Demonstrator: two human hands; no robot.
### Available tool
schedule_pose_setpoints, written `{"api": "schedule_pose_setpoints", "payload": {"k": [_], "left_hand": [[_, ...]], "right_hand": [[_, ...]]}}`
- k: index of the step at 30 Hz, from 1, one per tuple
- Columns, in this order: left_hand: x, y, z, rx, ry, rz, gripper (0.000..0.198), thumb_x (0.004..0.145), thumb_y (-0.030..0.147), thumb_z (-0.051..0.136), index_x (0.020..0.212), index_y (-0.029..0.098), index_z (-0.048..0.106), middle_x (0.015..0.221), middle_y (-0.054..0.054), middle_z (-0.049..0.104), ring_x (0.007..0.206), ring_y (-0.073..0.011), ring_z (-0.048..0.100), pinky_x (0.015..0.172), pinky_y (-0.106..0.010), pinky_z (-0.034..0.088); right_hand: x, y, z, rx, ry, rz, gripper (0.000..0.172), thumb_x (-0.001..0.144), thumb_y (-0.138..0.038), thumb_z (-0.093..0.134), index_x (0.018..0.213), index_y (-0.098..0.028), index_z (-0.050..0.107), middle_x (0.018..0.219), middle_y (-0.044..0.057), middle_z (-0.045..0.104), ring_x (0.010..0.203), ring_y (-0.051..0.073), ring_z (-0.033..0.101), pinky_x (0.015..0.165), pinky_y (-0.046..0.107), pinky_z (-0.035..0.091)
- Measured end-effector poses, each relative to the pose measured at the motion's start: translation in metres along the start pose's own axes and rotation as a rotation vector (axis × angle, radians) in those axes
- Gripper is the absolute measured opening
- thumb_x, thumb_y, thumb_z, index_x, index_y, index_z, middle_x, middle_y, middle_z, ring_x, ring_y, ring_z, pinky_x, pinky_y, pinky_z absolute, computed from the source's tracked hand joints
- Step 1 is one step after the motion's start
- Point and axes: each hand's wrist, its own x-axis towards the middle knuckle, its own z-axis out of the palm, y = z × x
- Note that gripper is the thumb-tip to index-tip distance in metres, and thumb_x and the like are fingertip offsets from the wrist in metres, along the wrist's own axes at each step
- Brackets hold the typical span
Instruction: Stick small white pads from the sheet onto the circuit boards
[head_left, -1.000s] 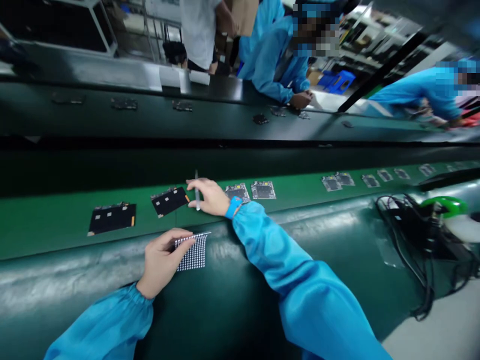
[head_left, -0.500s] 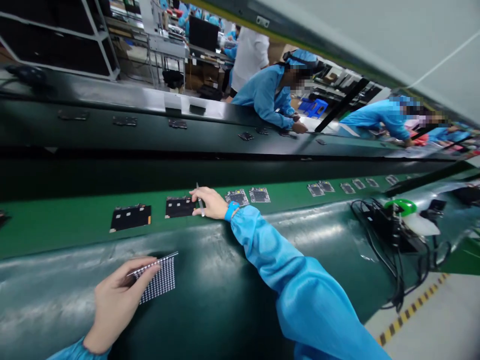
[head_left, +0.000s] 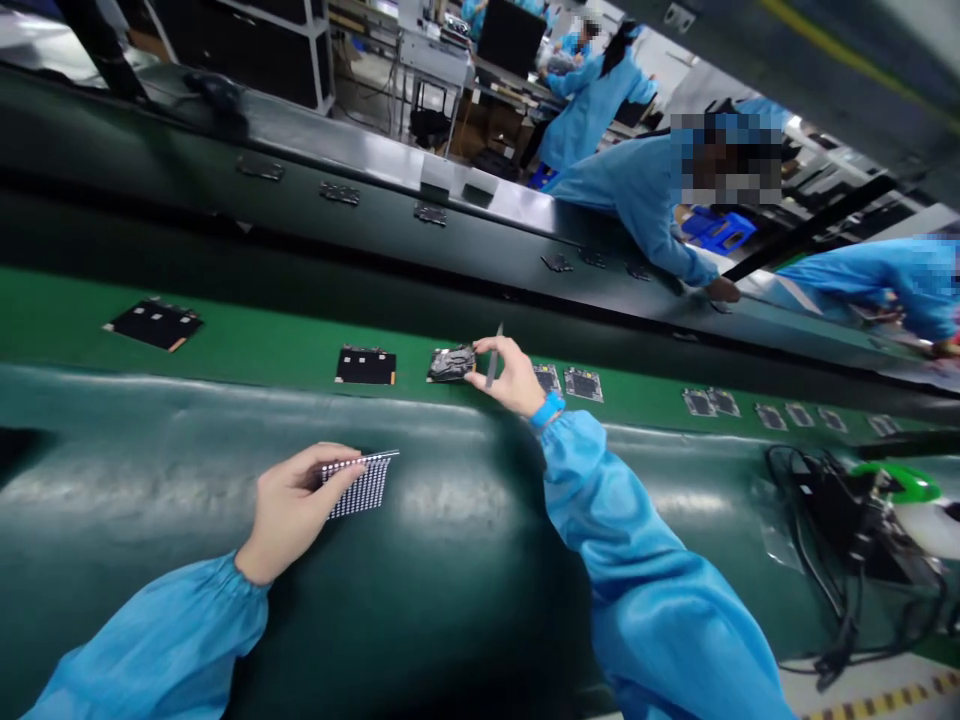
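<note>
My left hand (head_left: 291, 512) grips a small dark sheet (head_left: 358, 487) by its left side, above the dark green mat (head_left: 450, 560). The sheet carries a dense grid of white dots. My right hand (head_left: 511, 376) pinches a slim grey pen-like tool (head_left: 492, 356), which stands upright. Its fingertips sit beside a circuit board (head_left: 451, 363) with a crumpled dark covering on the green conveyor belt (head_left: 247, 355). Further left lie boards with flat black pads (head_left: 366, 366). To the right of my hand are bare boards (head_left: 583, 385).
A blue wrist strap (head_left: 548, 408) circles my right wrist. Black cables and a device with a green ring (head_left: 896, 483) lie on the mat at right. Co-workers in blue smocks (head_left: 637, 190) lean over a second, dark belt (head_left: 450, 235) carrying boards.
The view has swung, tilting the belt. My left hand has come back up toward the belt with the sheet. The board beside my right hand now looks crumpled instead of flat.
</note>
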Motion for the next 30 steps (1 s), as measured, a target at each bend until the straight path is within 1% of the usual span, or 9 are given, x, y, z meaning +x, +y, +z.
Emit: {"api": "schedule_pose_setpoints", "payload": {"k": [3, 9, 13, 16, 19, 22, 24, 27, 30], "left_hand": [[0.001, -0.001, -0.007, -0.037, 0.051, -0.032, 0.019, 0.081, 0.039, 0.081, 0.087, 0.02, 0.078, 0.086, -0.005, 0.079, 0.075, -0.0185, 0.074, 0.071, -0.027, 0.062], [0.004, 0.004, -0.011, -0.099, 0.105, -0.018, 0.021, 0.08, 0.039, 0.081, 0.085, 0.019, 0.077, 0.084, -0.006, 0.078, 0.075, -0.0189, 0.075, 0.07, -0.027, 0.062], [0.003, 0.002, -0.015, -0.102, 0.094, -0.012, 0.016, 0.081, 0.035, 0.08, 0.085, 0.02, 0.077, 0.084, -0.004, 0.078, 0.075, -0.0179, 0.075, 0.07, -0.025, 0.061], [0.002, -0.001, -0.017, -0.098, 0.075, -0.019, 0.015, 0.082, 0.035, 0.079, 0.087, 0.02, 0.077, 0.085, -0.004, 0.078, 0.077, -0.0181, 0.075, 0.071, -0.025, 0.061], [0.003, -0.002, -0.017, -0.092, 0.065, -0.032, 0.017, 0.083, 0.036, 0.078, 0.088, 0.02, 0.077, 0.085, -0.004, 0.078, 0.076, -0.0184, 0.074, 0.069, -0.026, 0.061], [0.004, -0.001, -0.016, -0.089, 0.065, -0.038, 0.019, 0.083, 0.037, 0.078, 0.088, 0.019, 0.077, 0.085, -0.005, 0.078, 0.075, -0.0183, 0.075, 0.069, -0.026, 0.061], [0.005, 0.0, -0.016, -0.096, 0.076, -0.042, 0.019, 0.082, 0.038, 0.078, 0.086, 0.019, 0.077, 0.084, -0.004, 0.078, 0.074, -0.0183, 0.074, 0.068, -0.026, 0.061], [0.006, -0.001, -0.016, -0.099, 0.094, -0.051, 0.019, 0.082, 0.038, 0.078, 0.087, 0.019, 0.077, 0.084, -0.005, 0.079, 0.074, -0.0185, 0.075, 0.069, -0.026, 0.062], [0.009, -0.001, -0.016, -0.083, 0.083, -0.039, 0.019, 0.082, 0.038, 0.078, 0.089, 0.019, 0.077, 0.085, -0.005, 0.079, 0.076, -0.0187, 0.075, 0.07, -0.026, 0.062]], "right_hand": [[0.026, -0.024, 0.004, -0.04, -0.014, -0.113, 0.034, 0.08, -0.033, 0.077, 0.106, -0.022, 0.058, 0.123, 0.012, 0.068, 0.115, 0.029, 0.061, 0.103, 0.045, 0.046], [0.072, -0.065, 0.053, -0.406, -0.353, -0.209, 0.033, 0.076, -0.023, 0.08, 0.102, -0.02, 0.062, 0.105, 0.011, 0.068, 0.106, 0.032, 0.057, 0.091, 0.042, 0.041], [0.067, -0.062, 0.074, -0.443, -0.467, -0.18, 0.042, 0.072, -0.028, 0.088, 0.102, -0.019, 0.061, 0.11, 0.012, 0.068, 0.11, 0.031, 0.056, 0.092, 0.04, 0.04], [0.061, -0.057, 0.079, -0.362, -0.483, -0.121, 0.038, 0.075, -0.03, 0.087, 0.098, -0.02, 0.059, 0.105, 0.009, 0.069, 0.104, 0.028, 0.058, 0.09, 0.037, 0.041], [0.068, -0.063, 0.077, -0.299, -0.402, -0.09, 0.027, 0.079, -0.022, 0.079, 0.095, -0.02, 0.057, 0.098, 0.007, 0.067, 0.096, 0.026, 0.059, 0.086, 0.035, 0.042], [0.084, -0.076, 0.07, -0.251, -0.293, -0.099, 0.028, 0.08, -0.021, 0.076, 0.1, -0.019, 0.056, 0.099, 0.007, 0.065, 0.094, 0.025, 0.058, 0.085, 0.034, 0.043], [0.089, -0.081, 0.068, -0.275, -0.354, -0.121, 0.036, 0.076, -0.027, 0.083, 0.1, -0.02, 0.057, 0.1, 0.006, 0.066, 0.095, 0.026, 0.059, 0.082, 0.034, 0.043], [0.078, -0.077, 0.069, -0.329, -0.523, -0.128, 0.041, 0.072, -0.032, 0.089, 0.097, -0.021, 0.058, 0.099, 0.007, 0.068, 0.096, 0.028, 0.059, 0.081, 0.035, 0.042], [0.058, -0.063, 0.075, -0.315, -0.515, -0.113, 0.031, 0.079, -0.03, 0.083, 0.096, -0.02, 0.059, 0.105, 0.01, 0.069, 0.102, 0.028, 0.06, 0.088, 0.037, 0.043]]}}
